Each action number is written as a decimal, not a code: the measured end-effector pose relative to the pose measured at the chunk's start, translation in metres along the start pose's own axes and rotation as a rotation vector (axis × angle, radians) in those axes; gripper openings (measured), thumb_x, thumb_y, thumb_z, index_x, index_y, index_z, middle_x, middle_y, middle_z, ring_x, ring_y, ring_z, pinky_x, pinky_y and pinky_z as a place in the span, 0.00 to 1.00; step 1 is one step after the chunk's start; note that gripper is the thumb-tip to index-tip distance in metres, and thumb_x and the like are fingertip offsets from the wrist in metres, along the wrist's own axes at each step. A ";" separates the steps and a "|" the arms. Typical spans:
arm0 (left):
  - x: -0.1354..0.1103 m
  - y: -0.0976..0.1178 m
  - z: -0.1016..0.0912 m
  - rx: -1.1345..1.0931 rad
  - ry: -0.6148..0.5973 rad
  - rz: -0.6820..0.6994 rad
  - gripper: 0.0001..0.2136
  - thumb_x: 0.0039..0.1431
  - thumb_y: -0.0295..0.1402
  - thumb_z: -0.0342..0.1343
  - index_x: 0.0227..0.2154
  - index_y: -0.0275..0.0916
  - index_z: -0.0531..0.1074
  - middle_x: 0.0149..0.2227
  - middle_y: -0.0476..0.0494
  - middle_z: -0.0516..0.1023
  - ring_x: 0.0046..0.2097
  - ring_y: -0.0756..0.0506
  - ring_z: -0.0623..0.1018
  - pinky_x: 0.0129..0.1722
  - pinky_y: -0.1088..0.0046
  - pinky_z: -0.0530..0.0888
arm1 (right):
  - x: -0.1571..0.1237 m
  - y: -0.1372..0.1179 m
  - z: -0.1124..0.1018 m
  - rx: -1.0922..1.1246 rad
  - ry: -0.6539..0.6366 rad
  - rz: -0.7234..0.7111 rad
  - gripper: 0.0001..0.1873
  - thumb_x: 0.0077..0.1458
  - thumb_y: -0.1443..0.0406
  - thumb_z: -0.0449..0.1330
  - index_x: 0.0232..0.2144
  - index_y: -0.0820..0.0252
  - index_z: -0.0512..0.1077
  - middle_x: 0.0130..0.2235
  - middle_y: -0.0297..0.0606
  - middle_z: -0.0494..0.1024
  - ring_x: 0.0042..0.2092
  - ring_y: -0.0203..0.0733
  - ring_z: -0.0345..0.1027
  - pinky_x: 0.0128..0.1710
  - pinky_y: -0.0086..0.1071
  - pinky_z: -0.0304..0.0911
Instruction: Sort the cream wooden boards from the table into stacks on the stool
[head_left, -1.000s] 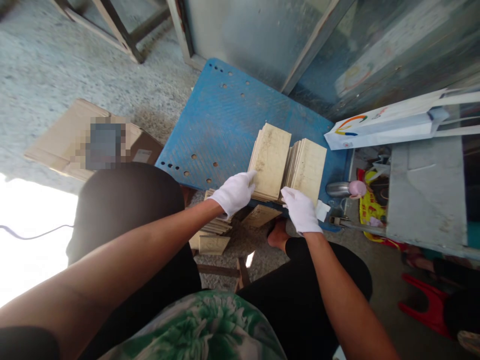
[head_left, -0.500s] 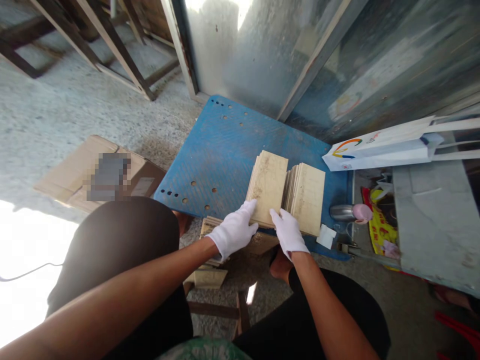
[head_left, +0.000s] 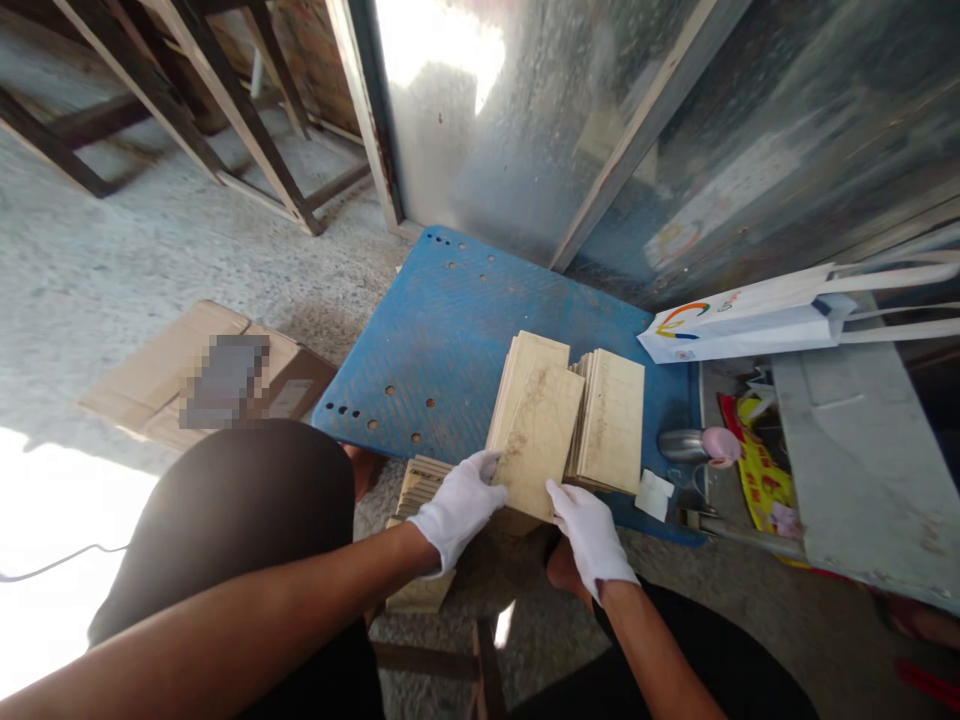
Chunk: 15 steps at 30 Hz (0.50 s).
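Now the top panel (head_left: 536, 435) sits lower and skewed. Half a second ago it lay flush on the left stack (head_left: 526, 352); it has since been drawn toward the person, so the stack's far end shows bare behind it and its near end overhangs the edge of the board (head_left: 450, 330). Both gloved hands have come back with it. The left hand (head_left: 454, 505) is closed on the panel's near left corner, fingers curled at the edge. The right hand (head_left: 589, 530) pinches the near right corner, fingers narrow on it. The right stack (head_left: 611, 430) has stayed put, just beside the panel and touching the left stack. Below the board's near edge, by the left hand, a pile (head_left: 420, 480) of similar panels rests lower down. A white slip (head_left: 652, 493) lies on the board at the right stack's near corner. Of the containers, the cardboard box (head_left: 150, 380) sits on the floor to the left with its flaps down, so what it holds cannot be told. The white bag (head_left: 750, 315) lies on its side across the board's far right corner, its contents hidden too. Between the board and the grey slab (head_left: 847, 450), a metal flask (head_left: 679, 443) lies on its side next to a yellow wrapper (head_left: 757, 470).
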<state>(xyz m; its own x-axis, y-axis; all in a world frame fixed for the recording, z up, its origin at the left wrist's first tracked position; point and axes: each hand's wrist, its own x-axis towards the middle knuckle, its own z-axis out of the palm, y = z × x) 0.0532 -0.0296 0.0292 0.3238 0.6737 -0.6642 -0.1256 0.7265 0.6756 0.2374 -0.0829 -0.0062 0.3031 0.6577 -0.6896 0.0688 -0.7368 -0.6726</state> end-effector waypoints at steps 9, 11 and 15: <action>-0.014 0.002 0.004 0.061 -0.157 -0.260 0.27 0.35 0.45 0.70 0.38 0.34 0.76 0.38 0.37 0.81 0.39 0.38 0.80 0.35 0.67 0.76 | -0.032 -0.015 -0.005 0.160 -0.226 0.180 0.26 0.43 0.44 0.65 0.31 0.59 0.71 0.28 0.37 0.77 0.25 0.38 0.69 0.20 0.29 0.62; -0.021 0.010 0.005 0.019 -0.246 -0.221 0.26 0.37 0.47 0.69 0.40 0.36 0.77 0.40 0.39 0.81 0.42 0.40 0.80 0.41 0.67 0.76 | -0.038 -0.019 -0.008 0.259 -0.364 0.156 0.26 0.44 0.45 0.65 0.35 0.60 0.72 0.31 0.39 0.79 0.29 0.41 0.72 0.23 0.31 0.64; -0.025 0.026 0.004 0.018 -0.337 -0.192 0.26 0.41 0.46 0.68 0.42 0.35 0.76 0.43 0.39 0.80 0.47 0.41 0.78 0.49 0.68 0.73 | -0.045 -0.026 -0.012 0.369 -0.466 0.079 0.24 0.46 0.48 0.66 0.36 0.60 0.75 0.36 0.42 0.80 0.39 0.47 0.74 0.37 0.37 0.69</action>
<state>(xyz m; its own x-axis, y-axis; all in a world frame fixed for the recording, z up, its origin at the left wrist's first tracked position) 0.0457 -0.0276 0.0647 0.6303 0.4410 -0.6389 -0.0172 0.8307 0.5564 0.2334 -0.0947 0.0454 -0.1605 0.6636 -0.7307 -0.2967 -0.7385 -0.6055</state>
